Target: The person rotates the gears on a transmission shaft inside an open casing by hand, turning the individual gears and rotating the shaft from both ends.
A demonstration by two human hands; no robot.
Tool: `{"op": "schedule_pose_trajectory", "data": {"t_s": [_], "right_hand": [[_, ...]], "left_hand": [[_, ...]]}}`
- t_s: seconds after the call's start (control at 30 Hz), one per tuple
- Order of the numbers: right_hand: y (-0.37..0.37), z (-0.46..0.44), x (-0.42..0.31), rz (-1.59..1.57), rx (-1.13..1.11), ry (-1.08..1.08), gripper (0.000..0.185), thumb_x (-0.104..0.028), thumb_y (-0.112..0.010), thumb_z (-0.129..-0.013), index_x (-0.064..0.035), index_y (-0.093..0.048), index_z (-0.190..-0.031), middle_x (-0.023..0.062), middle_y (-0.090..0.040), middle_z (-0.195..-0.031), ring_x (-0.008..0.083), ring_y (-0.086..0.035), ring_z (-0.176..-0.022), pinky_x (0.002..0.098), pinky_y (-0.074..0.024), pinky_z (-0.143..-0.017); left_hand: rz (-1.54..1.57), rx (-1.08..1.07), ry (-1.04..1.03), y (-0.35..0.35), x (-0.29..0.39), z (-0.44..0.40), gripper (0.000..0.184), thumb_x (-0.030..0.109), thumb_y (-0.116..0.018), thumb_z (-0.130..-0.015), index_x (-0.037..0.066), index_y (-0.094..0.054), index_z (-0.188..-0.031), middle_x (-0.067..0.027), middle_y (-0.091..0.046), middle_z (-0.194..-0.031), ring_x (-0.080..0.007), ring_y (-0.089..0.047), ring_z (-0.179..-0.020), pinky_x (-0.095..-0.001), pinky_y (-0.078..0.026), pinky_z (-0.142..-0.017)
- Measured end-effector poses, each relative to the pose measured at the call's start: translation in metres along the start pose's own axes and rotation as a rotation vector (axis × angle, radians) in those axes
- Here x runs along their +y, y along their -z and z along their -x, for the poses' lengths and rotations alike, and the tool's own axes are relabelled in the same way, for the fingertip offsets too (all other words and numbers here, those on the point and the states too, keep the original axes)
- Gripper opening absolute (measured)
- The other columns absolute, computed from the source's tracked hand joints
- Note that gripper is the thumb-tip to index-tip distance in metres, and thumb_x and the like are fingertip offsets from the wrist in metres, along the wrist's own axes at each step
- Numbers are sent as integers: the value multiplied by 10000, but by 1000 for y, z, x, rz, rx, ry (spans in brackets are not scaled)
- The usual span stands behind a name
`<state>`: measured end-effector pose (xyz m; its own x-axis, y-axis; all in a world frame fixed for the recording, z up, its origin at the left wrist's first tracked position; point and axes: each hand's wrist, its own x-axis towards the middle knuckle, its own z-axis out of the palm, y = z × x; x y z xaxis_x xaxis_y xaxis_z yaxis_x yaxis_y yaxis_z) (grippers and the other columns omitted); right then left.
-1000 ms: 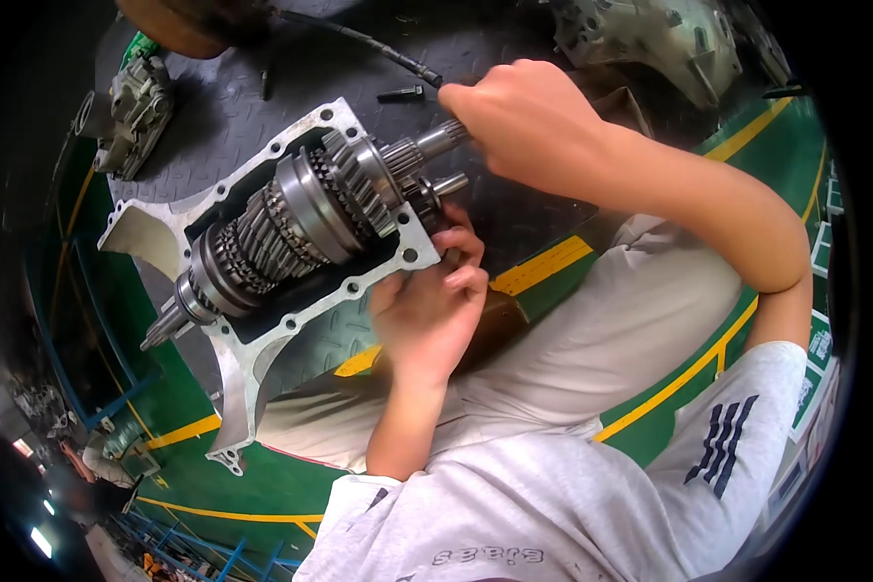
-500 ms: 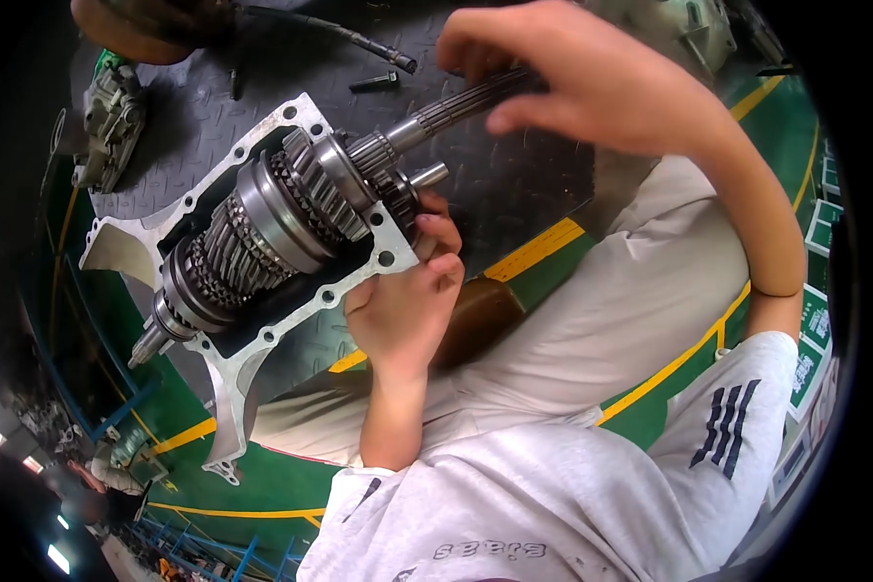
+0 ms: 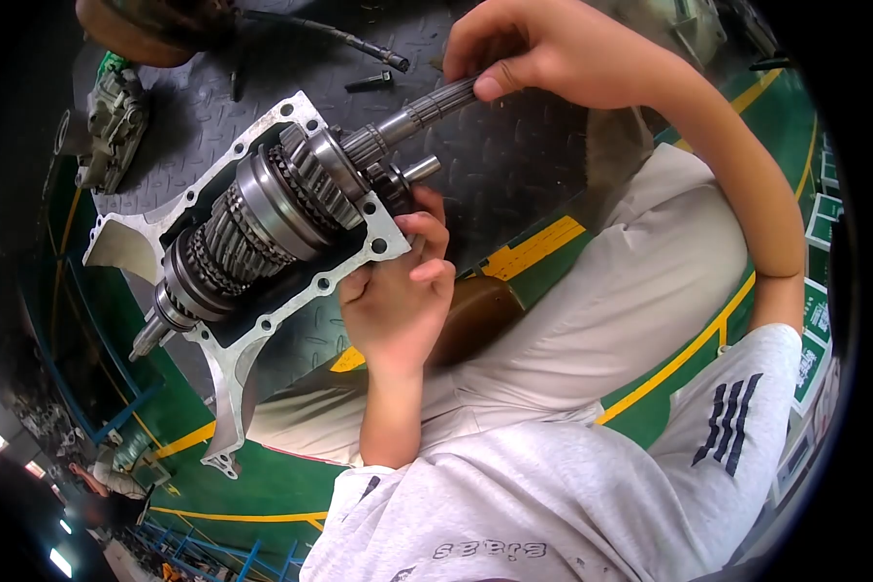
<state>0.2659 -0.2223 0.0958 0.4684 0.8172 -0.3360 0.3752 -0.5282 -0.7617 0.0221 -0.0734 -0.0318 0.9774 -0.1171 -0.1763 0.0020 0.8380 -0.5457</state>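
A gearbox housing [image 3: 325,283], an open half-case of bare metal, lies tilted across the bench with a gear cluster [image 3: 281,213] inside it. From its upper right end sticks out a long splined shaft [image 3: 407,121]. My right hand [image 3: 543,58] pinches the far tip of that shaft between thumb and fingers. Below the case's right corner, my left hand [image 3: 398,301] is curled against the housing, its fingertips near a short smooth shaft [image 3: 422,169]. Part of its grip is hidden behind the case edge.
The dark tread-plate bench top [image 3: 514,175] carries a bolt [image 3: 369,81], a hose [image 3: 339,37] and a rusty round part [image 3: 155,29]. A cast metal part [image 3: 114,126] sits at the left edge. My bent leg [image 3: 592,301] is close beside the bench.
My right hand has come down from hovering, fingers apart, around the splined shaft and closed on its tip. The housing and my left hand have shifted slightly left.
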Motion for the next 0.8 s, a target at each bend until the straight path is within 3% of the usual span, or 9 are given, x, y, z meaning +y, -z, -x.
{"op": "schedule_pose_trajectory", "data": {"t_s": [0.2, 0.3, 0.37, 0.4, 0.43, 0.5, 0.57, 0.8], "right_hand": [[8, -14, 24, -164, -170, 51, 257, -126, -719, -983, 51, -705, -1170, 87, -756, -959, 201, -701, -884, 338, -555, -855], [16, -13, 8, -116, -196, 6, 244, -132, -696, -1005, 47, -706, -1172, 91, -760, -935, 215, -704, -851, 335, -558, -839], [20, 2, -15, 54, -226, 100, 289, -187, -698, -1015, 19, -699, -1218, 110, -766, -999, 251, -709, -917, 372, -552, -913], [-17, 2, 1, 250, 98, 243, 348, -74, -756, -883, -6, -620, -1196, 183, -711, -1098, 347, -695, -1050, 391, -547, -911], [-23, 6, 7, 462, 124, 301, 337, -106, -735, -908, -13, -617, -1209, 168, -697, -1086, 341, -685, -1039, 385, -544, -896], [-51, 11, 13, 726, 318, 491, 268, -158, -743, -910, 10, -617, -1077, 174, -689, -963, 354, -693, -967, 429, -553, -812], [-67, 9, 17, 987, 459, 591, 249, -101, -726, -814, -41, -605, -1023, 93, -648, -893, 254, -667, -863, 352, -543, -761], [-86, -13, 33, 1006, 657, 551, 190, -77, -707, -799, -68, -585, -945, 70, -624, -820, 242, -676, -785, 333, -535, -693]], "left_hand": [[98, 28, 2, -5, -4, 2, 804, 107, -632, -730, 94, -492, -1521, -103, -379, -1531, -204, -498, -1298, -367, -445, -884], [100, 20, -12, -4, -5, 3, 831, 121, -648, -722, 97, -469, -1533, -106, -383, -1521, -200, -508, -1293, -369, -450, -875], [103, 14, -17, -3, -5, 2, 862, 122, -665, -706, 92, -447, -1540, -106, -393, -1501, -197, -515, -1292, -368, -452, -868], [103, 13, -14, -3, -6, 2, 862, 122, -665, -706, 92, -447, -1540, -106, -393, -1501, -197, -515, -1292, -368, -452, -868], [123, 21, -12, -3, -6, 2, 870, 116, -666, -699, 80, -437, -1538, -105, -399, -1487, -197, -514, -1296, -367, -452, -867], [141, 29, -12, -5, -6, 3, 878, 109, -668, -692, 68, -427, -1536, -103, -406, -1473, -197, -513, -1300, -367, -452, -866], [168, 47, -23, -7, -7, 4, 890, 104, -671, -679, 45, -411, -1528, -100, -418, -1441, -199, -515, -1301, -368, -453, -861], [177, 52, -6, -12, -12, 7, 901, 110, -686, -656, 41, -409, -1511, -86, -435, -1410, -196, -519, -1300, -377, -445, -857]]}}
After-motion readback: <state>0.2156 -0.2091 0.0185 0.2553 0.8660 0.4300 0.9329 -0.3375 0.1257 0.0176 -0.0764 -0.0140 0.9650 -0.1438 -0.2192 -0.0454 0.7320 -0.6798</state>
